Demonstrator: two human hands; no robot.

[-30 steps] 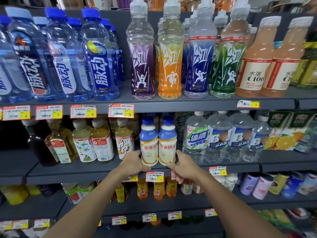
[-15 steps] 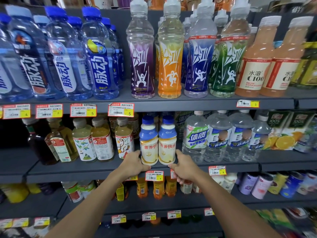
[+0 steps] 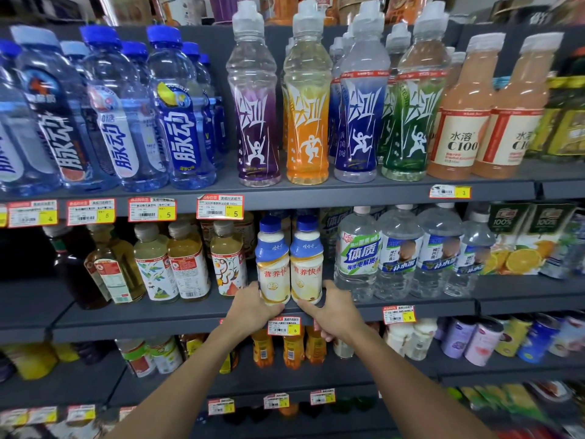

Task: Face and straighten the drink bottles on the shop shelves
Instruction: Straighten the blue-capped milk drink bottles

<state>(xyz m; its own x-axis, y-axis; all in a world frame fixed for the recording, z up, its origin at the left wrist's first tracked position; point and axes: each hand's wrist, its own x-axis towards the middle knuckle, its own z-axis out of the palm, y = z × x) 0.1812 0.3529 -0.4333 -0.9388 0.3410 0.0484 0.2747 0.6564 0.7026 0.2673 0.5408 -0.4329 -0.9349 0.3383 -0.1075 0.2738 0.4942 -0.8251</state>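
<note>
Two white milk-drink bottles with blue caps stand side by side at the front of the middle shelf, labels facing out. My left hand grips the base of the left bottle. The right bottle is held low down by my right hand, thumb up along its side. Both bottles stand upright and touch each other.
Tea bottles stand left of the pair and clear electrolyte water bottles right of it. The top shelf carries blue water bottles and coloured sports drinks. Small orange bottles and cans fill the shelf below.
Both hands stay at the bases of the two white bottles; the pair has shifted very slightly. The view is otherwise unchanged.
</note>
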